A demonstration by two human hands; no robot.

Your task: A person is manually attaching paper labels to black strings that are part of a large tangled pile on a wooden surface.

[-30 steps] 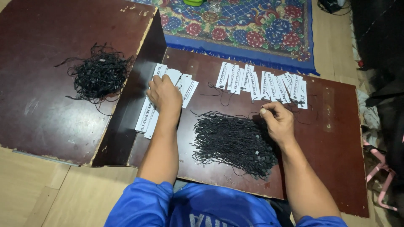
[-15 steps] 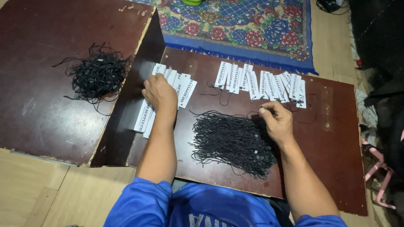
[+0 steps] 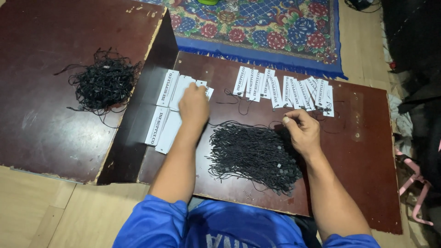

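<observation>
**Hands among paper tags and two piles of black cord**

Two dark brown boards lay on the pale wooden floor: a larger one (image 3: 41,133) at the left of the frame with chipped edges, and a lower bench (image 3: 367,160) right of centre, both smooth and worn. Two heaps of thin black cords showed: one loose tangle (image 3: 104,82) at upper left, and a denser, flatter heap (image 3: 252,154) at lower centre, with small square toggles scattered in it. White rectangular paper tags came in two groups: a fanned row (image 3: 285,91) along the bench's top edge, roughly a dozen though overlap blocked an exact count, and a smaller cluster (image 3: 166,110) at centre left, about five visible.

The left hand (image 3: 194,104) rested curled over the smaller cluster, knuckles up; its fingers were hidden beneath, so whether it held a tag could not be told. The right hand (image 3: 301,131) sat at the upper right edge of the denser heap, fingers bent inward with thumb against forefinger, seemingly pinching a cord too thin to confirm.

A flowered blue and red rug (image 3: 275,27) was cut off at the top. Blue sleeves (image 3: 151,222) filled the bottom edge.
</observation>
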